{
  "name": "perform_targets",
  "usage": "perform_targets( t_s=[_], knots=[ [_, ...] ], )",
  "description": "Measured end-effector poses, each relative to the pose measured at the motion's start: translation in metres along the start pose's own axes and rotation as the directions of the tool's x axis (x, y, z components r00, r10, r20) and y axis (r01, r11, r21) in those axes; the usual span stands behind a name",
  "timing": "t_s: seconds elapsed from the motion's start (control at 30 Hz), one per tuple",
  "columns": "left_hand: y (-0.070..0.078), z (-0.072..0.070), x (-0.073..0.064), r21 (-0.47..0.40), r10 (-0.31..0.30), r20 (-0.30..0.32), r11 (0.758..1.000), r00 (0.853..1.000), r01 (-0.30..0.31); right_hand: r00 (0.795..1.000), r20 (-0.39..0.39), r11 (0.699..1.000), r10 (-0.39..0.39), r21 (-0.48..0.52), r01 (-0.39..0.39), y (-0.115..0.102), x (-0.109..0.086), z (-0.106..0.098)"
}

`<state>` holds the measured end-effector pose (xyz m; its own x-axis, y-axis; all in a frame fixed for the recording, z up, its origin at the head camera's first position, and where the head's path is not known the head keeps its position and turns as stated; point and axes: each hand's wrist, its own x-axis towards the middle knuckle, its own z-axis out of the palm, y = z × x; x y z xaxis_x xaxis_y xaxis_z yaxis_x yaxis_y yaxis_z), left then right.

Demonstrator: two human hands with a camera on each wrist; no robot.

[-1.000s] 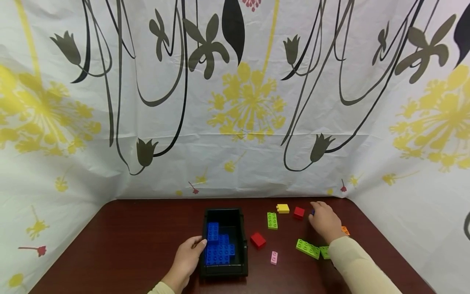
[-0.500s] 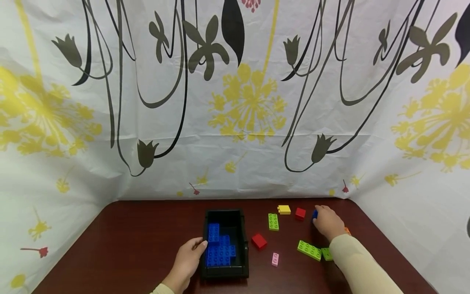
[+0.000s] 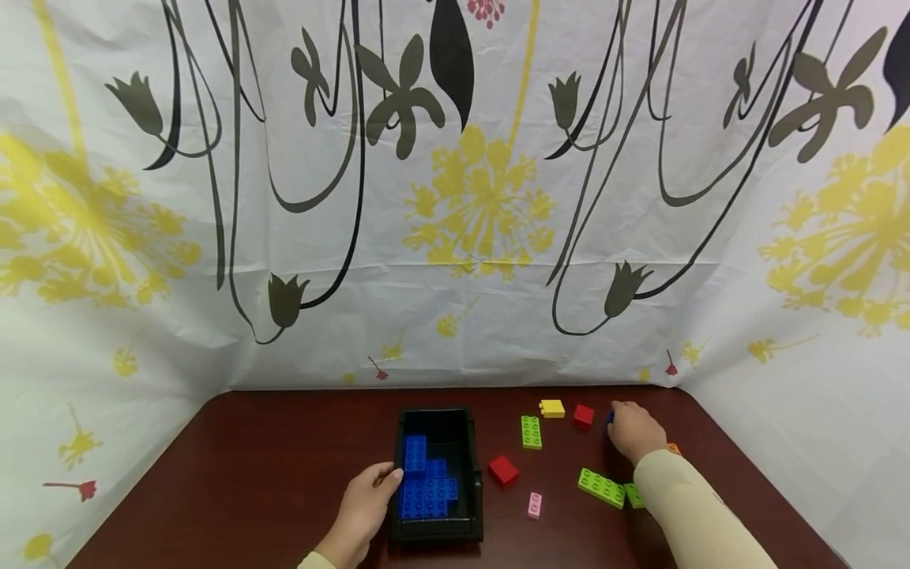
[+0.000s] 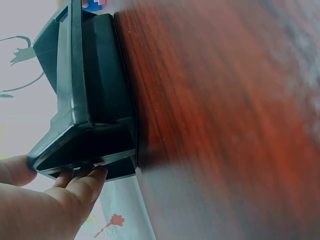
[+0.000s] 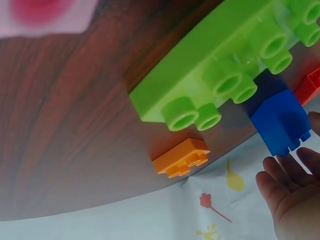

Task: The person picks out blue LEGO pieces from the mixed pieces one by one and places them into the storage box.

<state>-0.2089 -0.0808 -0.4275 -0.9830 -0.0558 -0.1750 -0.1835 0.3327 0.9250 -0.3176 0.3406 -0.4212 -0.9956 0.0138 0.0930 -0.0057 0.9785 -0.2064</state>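
Note:
My left hand point(image 3: 365, 503) grips the left side of a black plastic bin point(image 3: 467, 528), thumb on its rim. In the left wrist view, the fingers of the left hand point(image 4: 55, 205) lie against the bin's underside point(image 4: 105, 70). Several blue toy bricks point(image 3: 426, 494) lie together inside the bin. At the far right of the table, my right hand point(image 3: 637, 431) holds a blue toy brick point(image 5: 282, 122) by its studded end at the fingertips. The hand mostly covers that brick in the head view. Whether the brick touches the table cannot be told.
Near the right hand lie a red brick point(image 3: 584, 417), an orange brick point(image 5: 181, 157) and a long lime-green brick point(image 3: 602, 487). Another red brick point(image 3: 503, 471), a pink one point(image 3: 535, 505), a lime-green one point(image 3: 531, 432) and a yellow one point(image 3: 552, 408) are right of the bin. Printed cloth hangs behind.
My right hand has shifted slightly at the blue brick, its fingers settling onto it. The left hand keeps its hold on the bin. The head view has tilted a little.

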Motion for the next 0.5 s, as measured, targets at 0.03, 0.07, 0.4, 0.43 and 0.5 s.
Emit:
perform_targets(
  t_s=[0.03, 0.07, 0.4, 0.43, 0.5],
  knots=[
    [-0.0001, 0.0002, 0.0002, 0.000, -0.001, 0.001, 1.000, 1.000, 0.001, 1.000, 0.004, 1.000, 0.003, 0.000, -0.003, -0.0002, -0.0008, -0.0002],
    [-0.0001, 0.0003, 0.0004, 0.001, 0.000, 0.001, 1.000, 1.000, 0.000, 1.000, 0.009, 1.000, 0.007, 0.002, -0.007, -0.0005, -0.0016, -0.0006],
    [-0.0004, 0.0012, -0.0002, 0.010, 0.017, -0.011, 1.000, 1.000, -0.017, 0.999, 0.032, 0.999, 0.039, 0.012, -0.040, 0.0011, -0.0008, 0.0002],
    [-0.0002, 0.0012, -0.0004, 0.012, 0.018, -0.011, 1.000, 1.000, -0.018, 0.999, 0.029, 0.999, 0.036, 0.008, -0.037, 0.0015, -0.0005, 0.0011],
    [0.0001, 0.0012, -0.0006, 0.014, 0.018, -0.009, 1.000, 1.000, -0.018, 0.999, 0.021, 1.000, 0.029, 0.003, -0.029, 0.0018, -0.0007, 0.0020]
  ],
)
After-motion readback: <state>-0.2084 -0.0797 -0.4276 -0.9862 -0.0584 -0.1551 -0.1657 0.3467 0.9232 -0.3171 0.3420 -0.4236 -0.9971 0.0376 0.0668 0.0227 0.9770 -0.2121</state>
